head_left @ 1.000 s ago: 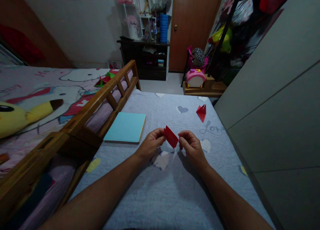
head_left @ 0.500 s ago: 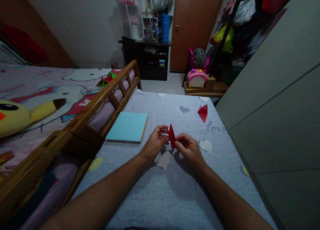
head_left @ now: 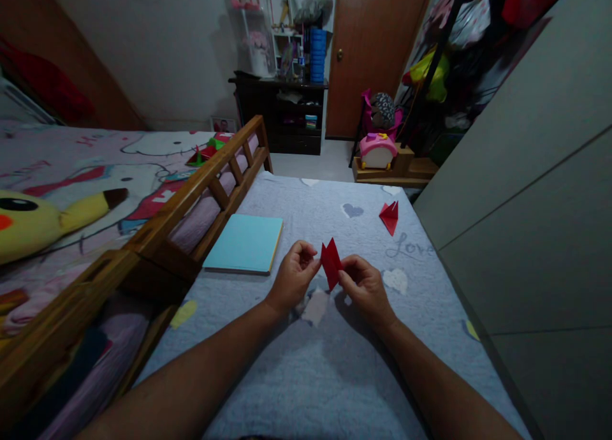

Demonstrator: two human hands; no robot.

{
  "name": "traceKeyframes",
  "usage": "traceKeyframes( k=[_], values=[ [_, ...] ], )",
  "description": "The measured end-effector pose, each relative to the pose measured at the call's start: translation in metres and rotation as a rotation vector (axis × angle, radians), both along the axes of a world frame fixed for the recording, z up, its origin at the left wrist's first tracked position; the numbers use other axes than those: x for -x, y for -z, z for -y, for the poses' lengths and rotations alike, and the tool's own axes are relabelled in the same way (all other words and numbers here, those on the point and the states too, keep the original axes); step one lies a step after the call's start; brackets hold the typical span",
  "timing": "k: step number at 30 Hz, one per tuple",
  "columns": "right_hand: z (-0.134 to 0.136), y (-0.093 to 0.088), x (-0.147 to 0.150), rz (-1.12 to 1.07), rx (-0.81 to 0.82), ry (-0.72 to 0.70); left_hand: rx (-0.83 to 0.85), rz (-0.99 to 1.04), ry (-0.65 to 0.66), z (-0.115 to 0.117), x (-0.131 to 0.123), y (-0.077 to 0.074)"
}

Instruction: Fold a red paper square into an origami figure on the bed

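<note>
A folded piece of red paper [head_left: 331, 266], with two points at its top, is held up over the bed between my hands. My right hand [head_left: 364, 284] pinches its right edge between thumb and fingers. On the other side, my left hand [head_left: 295, 275] is closed, thumb and fingertip at the paper's left edge, its other fingers curled. Further back on the right, a second folded red paper piece [head_left: 391, 218] lies on the sheet. To the left of my left hand lies a light blue square pad [head_left: 246, 242].
A wooden bed rail [head_left: 191, 198] runs along the left, with a yellow plush toy [head_left: 57, 220] beyond it. Pale cabinet doors [head_left: 540, 236] border the right. A pink and white toy case [head_left: 377, 152] sits past the far edge of the patterned sheet [head_left: 306, 376].
The red paper between my hands has turned so that more of its face and both top points show. My left hand's fingers have curled in.
</note>
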State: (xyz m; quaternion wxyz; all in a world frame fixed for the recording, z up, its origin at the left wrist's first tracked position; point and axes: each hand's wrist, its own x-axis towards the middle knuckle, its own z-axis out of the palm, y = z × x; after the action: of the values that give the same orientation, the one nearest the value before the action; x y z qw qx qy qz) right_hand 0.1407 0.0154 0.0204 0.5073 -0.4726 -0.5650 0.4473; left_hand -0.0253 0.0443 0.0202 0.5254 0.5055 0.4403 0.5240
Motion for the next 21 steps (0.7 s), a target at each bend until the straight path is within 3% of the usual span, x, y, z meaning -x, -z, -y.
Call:
traceKeyframes(
  k=[3,5,7,11,21],
  values=[
    [-0.001,0.001,0.001,-0.008,0.019,0.076,-0.196,-0.211,-0.151,0.006,0.006,-0.007],
    [-0.002,0.002,0.001,-0.009,0.024,0.118,-0.357,-0.316,-0.106,0.013,0.008,-0.014],
    [-0.002,0.002,0.001,-0.010,0.012,0.140,-0.470,-0.369,0.018,0.019,0.007,-0.020],
    [0.000,0.002,0.002,-0.003,-0.014,0.126,-0.447,-0.452,0.154,0.023,-0.001,-0.022],
    [0.003,-0.005,0.004,0.068,-0.107,0.023,-0.454,-0.487,0.096,0.020,-0.003,-0.016]
  ],
)
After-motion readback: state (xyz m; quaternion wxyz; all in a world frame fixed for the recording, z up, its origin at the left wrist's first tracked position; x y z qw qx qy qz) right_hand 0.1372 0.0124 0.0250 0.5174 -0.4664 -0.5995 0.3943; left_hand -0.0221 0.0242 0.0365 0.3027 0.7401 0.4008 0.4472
